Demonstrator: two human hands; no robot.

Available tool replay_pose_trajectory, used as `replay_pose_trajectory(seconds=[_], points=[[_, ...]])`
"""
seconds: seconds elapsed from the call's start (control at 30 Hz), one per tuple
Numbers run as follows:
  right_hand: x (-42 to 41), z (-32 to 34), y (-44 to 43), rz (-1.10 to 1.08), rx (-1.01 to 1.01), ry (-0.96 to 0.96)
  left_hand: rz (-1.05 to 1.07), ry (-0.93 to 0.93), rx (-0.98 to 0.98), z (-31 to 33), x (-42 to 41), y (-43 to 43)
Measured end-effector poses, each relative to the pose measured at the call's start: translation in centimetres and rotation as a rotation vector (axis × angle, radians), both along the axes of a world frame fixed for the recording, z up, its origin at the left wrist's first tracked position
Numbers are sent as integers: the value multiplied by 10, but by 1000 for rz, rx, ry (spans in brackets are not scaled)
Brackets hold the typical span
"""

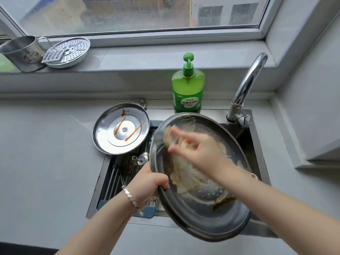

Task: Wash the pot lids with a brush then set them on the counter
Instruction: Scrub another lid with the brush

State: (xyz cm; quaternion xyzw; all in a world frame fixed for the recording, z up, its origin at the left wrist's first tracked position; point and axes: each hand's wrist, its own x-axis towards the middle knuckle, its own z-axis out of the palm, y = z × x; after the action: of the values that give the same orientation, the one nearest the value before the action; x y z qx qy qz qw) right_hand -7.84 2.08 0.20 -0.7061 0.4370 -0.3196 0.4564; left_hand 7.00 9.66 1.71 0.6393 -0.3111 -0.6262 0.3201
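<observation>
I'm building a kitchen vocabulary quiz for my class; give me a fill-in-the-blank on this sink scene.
The left hand grips the rim of the large lid, tilted over the ____. The soap bottle is ____ in colour. The small lid carries reddish streaks and lies ____ of the large one. The steamer plate sits on the window ____.
Missing: sink; green; left; sill.

I see big lid (193, 218) dull grey metal, soapy film; small lid (110, 140) mirror-polished steel; tap (248, 80) glossy chrome; bottle (187, 89) shiny green plastic; counter (46, 144) matt grey, smooth.
</observation>
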Motion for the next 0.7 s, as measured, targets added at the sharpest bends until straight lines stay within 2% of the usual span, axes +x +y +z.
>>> replay_pose_trajectory(seconds=[0.07,0.17,0.2,0.3,0.33,0.43,0.47,0.53,0.6,0.63,0.7], points=[[-2,2,9,105,30,39,19,16,8,-2,3,0],[-22,-12,-29,-190,110,69,7,5,5,-3,4,-1],[-22,-14,-28,-203,113,84,14,3,-5,-3,2,-2],[-6,-10,18,81,77,6,64,25,-40,-5,3,-3],[-8,-11,25,110,74,20,85,33,-51,-7,6,-4],[-27,-27,-4,-144,144,100,114,26,-79,-10,12,-5],[-30,-30,-7,-165,141,126,115,23,-83,-9,10,-6],[-21,-27,12,-19,88,81,119,31,-81,-7,8,-6],[-15,-21,34,131,93,116,121,62,-71,-5,9,-4],[-19,-24,30,94,94,142,129,74,-68,-5,11,-3],[-31,-34,10,-119,119,184,166,99,-74,-5,13,-5]])
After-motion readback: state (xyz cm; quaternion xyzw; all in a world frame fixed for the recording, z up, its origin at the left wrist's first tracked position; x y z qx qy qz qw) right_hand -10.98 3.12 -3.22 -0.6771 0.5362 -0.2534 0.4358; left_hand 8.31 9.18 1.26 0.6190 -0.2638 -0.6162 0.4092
